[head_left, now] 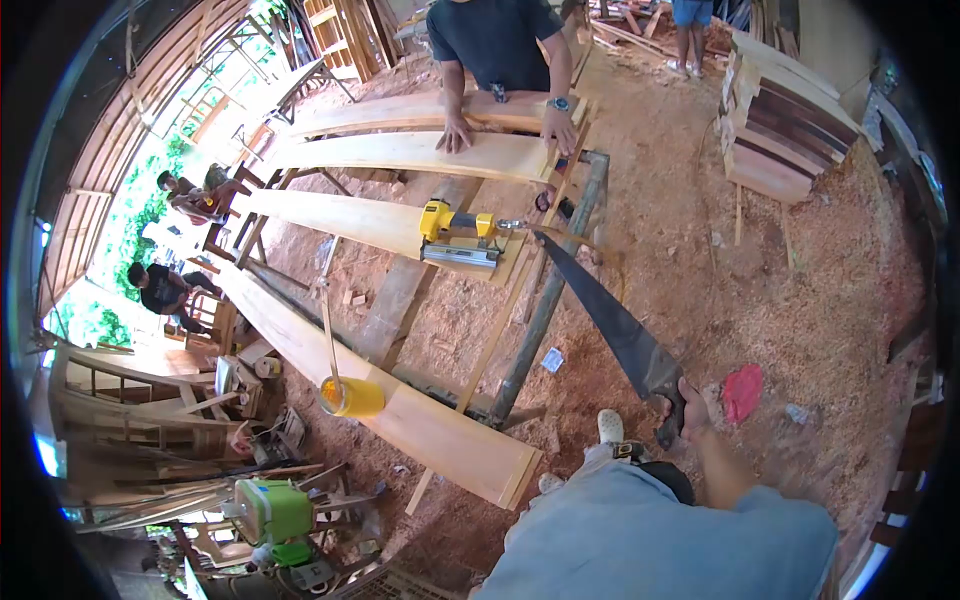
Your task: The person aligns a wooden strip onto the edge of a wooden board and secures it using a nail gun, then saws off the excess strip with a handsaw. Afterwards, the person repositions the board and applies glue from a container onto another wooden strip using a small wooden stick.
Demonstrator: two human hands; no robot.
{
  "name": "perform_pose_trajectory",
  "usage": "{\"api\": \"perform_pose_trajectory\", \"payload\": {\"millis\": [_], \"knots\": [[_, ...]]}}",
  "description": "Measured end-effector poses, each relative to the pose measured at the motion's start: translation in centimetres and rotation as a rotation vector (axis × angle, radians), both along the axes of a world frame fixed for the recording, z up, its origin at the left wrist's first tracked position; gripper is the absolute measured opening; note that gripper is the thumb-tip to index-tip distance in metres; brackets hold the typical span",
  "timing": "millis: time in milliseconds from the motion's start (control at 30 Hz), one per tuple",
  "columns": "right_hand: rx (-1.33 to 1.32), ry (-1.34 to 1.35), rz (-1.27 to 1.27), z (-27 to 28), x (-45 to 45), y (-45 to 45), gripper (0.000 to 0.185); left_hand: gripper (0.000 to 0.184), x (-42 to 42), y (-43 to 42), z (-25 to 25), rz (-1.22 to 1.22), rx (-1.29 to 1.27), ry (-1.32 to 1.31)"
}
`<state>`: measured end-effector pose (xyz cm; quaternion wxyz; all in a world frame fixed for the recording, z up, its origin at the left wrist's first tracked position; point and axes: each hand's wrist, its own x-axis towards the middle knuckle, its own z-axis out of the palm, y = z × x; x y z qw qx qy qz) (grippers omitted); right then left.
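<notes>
My right hand [692,412] is closed around the handle of a handsaw [620,328]. The dark, broad blade slants up and left, its tip close to the end of the middle plank [340,216] and the pipe rail of the frame. A yellow nail gun [458,236] lies on that plank's near end. Left of my body, a yellow cup [358,397] holding a stick stands on another plank [455,432]. My left hand is out of view.
Across the frame [545,310], a co-worker [495,45] has both hands on a far plank [400,155]. Stacked boards [780,125] stand at right. A red bag [742,392] lies on the sawdust floor. Two people sit at far left, near a green container [275,508] and scrap wood.
</notes>
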<state>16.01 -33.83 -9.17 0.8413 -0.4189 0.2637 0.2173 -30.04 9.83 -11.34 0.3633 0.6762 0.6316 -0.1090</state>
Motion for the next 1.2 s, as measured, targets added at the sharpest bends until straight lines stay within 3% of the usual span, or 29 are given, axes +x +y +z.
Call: {"api": "perform_pose_trajectory", "payload": {"millis": [167,267,333,367,467,567,600,633,700,867,967,1067,1133,1200], "knots": [[0.090,0.044,-0.064,-1.8,2.5,4.8,0.047,0.026,-1.3,1.0,-0.7,0.089,-0.162,-0.046],[0.252,0.064,-0.127,-1.3,5.1,8.8,0.046,0.025,-2.7,6.2,-1.5,0.310,-0.144,-0.178],[0.282,0.059,-0.142,-1.0,7.1,11.6,0.046,0.022,-1.3,7.1,1.6,0.323,0.031,-0.197],[0.331,0.072,-0.169,-1.8,7.9,13.0,0.044,0.020,2.2,6.2,6.2,0.326,0.119,-0.202],[0.414,0.056,-0.225,-1.0,11.1,17.2,0.041,0.017,1.1,8.5,8.8,0.356,0.299,-0.385],[0.472,0.026,-0.267,-2.7,13.4,20.0,0.036,0.016,0.7,7.5,13.4,0.225,0.248,-0.391],[0.487,0.003,-0.304,-2.9,14.2,20.9,0.035,0.019,-1.2,8.4,14.2,0.233,0.104,-0.207],[0.503,-0.021,-0.342,-3.1,15.1,21.9,0.034,0.019,-1.8,6.7,15.0,0.242,0.116,-0.203],[0.501,-0.030,-0.345,-3.7,16.9,23.0,0.034,0.033,-2.7,2.2,17.1,0.028,0.222,-0.031],[0.626,-0.094,-0.318,-3.6,20.6,24.2,0.031,0.034,-5.1,-2.9,15.9,0.000,0.146,0.117],[0.615,-0.150,-0.273,-7.3,22.5,24.1,0.035,0.035,-5.6,-4.3,14.7,0.007,0.104,0.158],[0.478,-0.096,-0.336,-7.5,24.3,24.1,0.044,0.037,-5.9,-4.9,13.6,0.003,0.080,0.180],[0.425,0.121,-0.363,-6.0,25.0,24.9,0.054,0.039,-5.8,-5.0,13.1,-0.002,0.079,0.189],[0.386,0.165,-0.352,-4.8,25.8,26.4,0.058,0.040,-5.9,-5.2,13.0,-0.008,0.087,0.204]]}}
